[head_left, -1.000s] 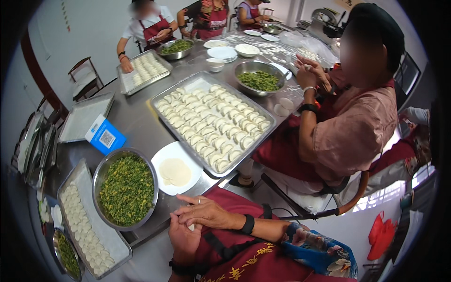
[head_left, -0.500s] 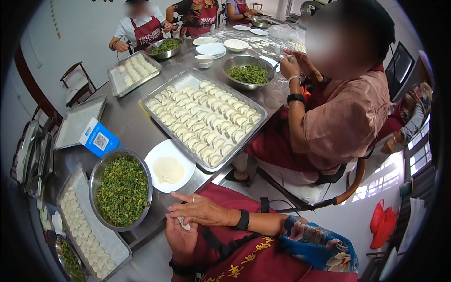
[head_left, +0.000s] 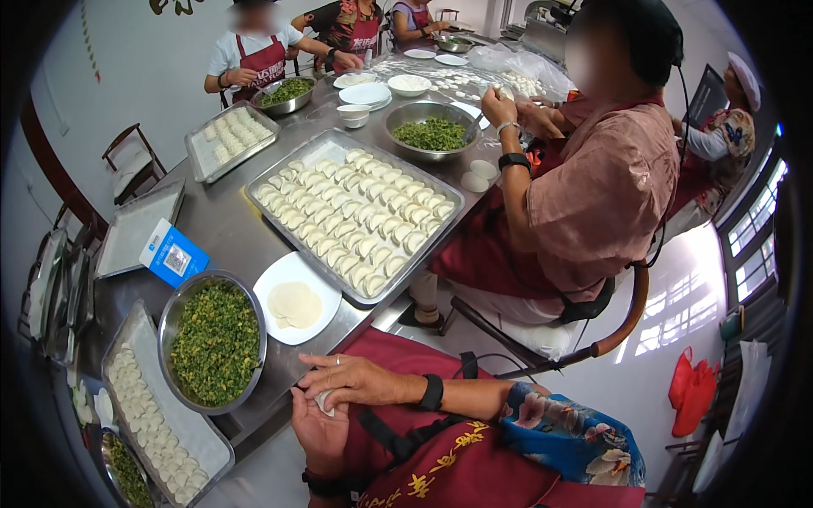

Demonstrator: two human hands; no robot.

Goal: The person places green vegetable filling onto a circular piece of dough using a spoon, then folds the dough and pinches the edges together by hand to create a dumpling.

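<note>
White, soft-looking dough shows in the head view as a small folded dumpling [head_left: 324, 403], pressed between the two hands above a smooth maroon cloth apron [head_left: 398, 360], just off the near edge of the desk [head_left: 227, 230]. Only a pale, curved strip of it is visible; its long axis seems to slant from upper left to lower right, though fingers cover the ends. The left hand [head_left: 320, 433] is cupped palm upward beneath it, fingers partly curled about the dough. The right hand [head_left: 360, 381] lies across from above, fingers nearly straight and pointing left, thumb bent down onto the dough.

Beyond them, on brushed grey metal, sits a glossy white round plate [head_left: 290, 265] bearing thin, flat, matt dough discs [head_left: 294, 306], overlapped. Left of it stands a round, shiny steel bowl [head_left: 166, 356] of coarse, crumbly green-and-yellow filling [head_left: 216, 339]. A long rectangular metal tray [head_left: 185, 423], paper-lined, carries plump dumplings [head_left: 152, 432] along its left side. Farther off, a broad rectangular metal tray [head_left: 312, 155] holds smooth crescent dumplings [head_left: 356, 213] in slanting rows.
</note>
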